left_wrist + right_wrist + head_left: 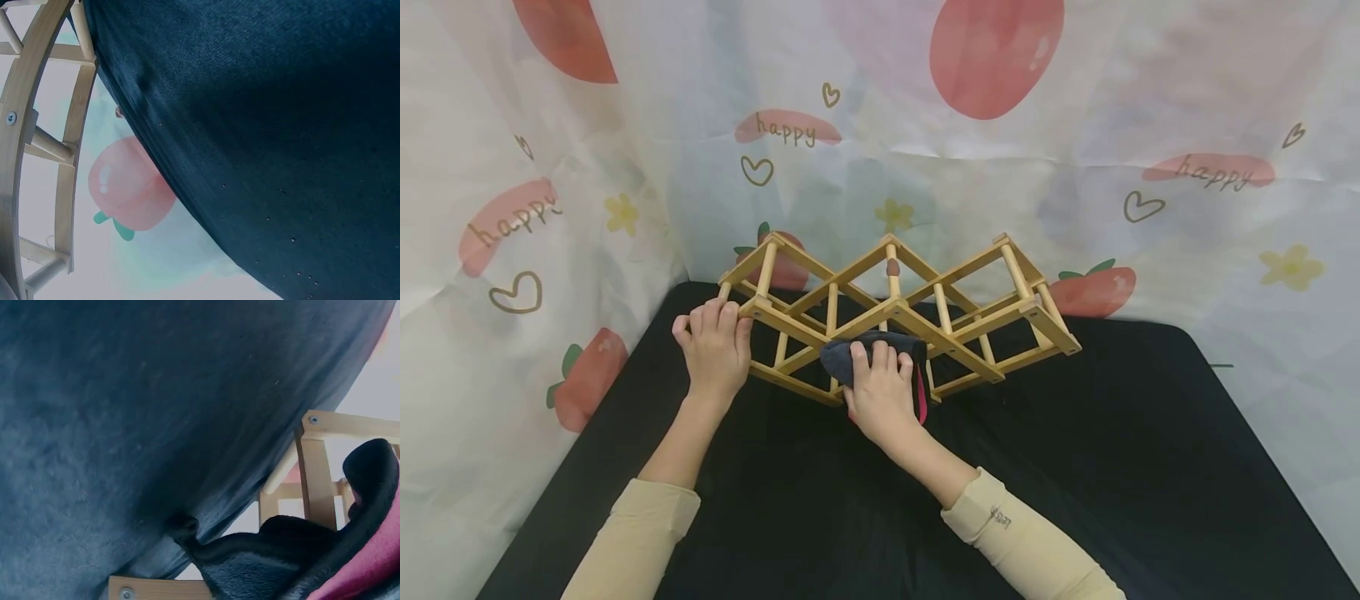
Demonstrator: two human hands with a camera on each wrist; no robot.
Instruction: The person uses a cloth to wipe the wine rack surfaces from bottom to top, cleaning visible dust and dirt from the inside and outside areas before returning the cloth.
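Note:
A light wooden folding lattice rack (pixel 891 308) with round dowels stands opened out on the black cloth. My left hand (pixel 715 350) grips its left end, fingers curled over the corner. In front of the rack's middle, my right hand (pixel 883 396) holds a dark blue fabric piece (pixel 841 360) against the slats. Black trim and a pink inner side show on that fabric piece (pixel 256 565) in the right wrist view; what kind of article it is, I cannot tell. The left wrist view shows slats of the rack (pixel 20 94) at its left side.
A black cloth (pixel 1112 467) covers the table under the rack. Behind and on both sides hangs a pale curtain (pixel 1000 192) printed with fruit, hearts and the word "happy". The rack's right end (pixel 1052 325) reaches close to the table's back edge.

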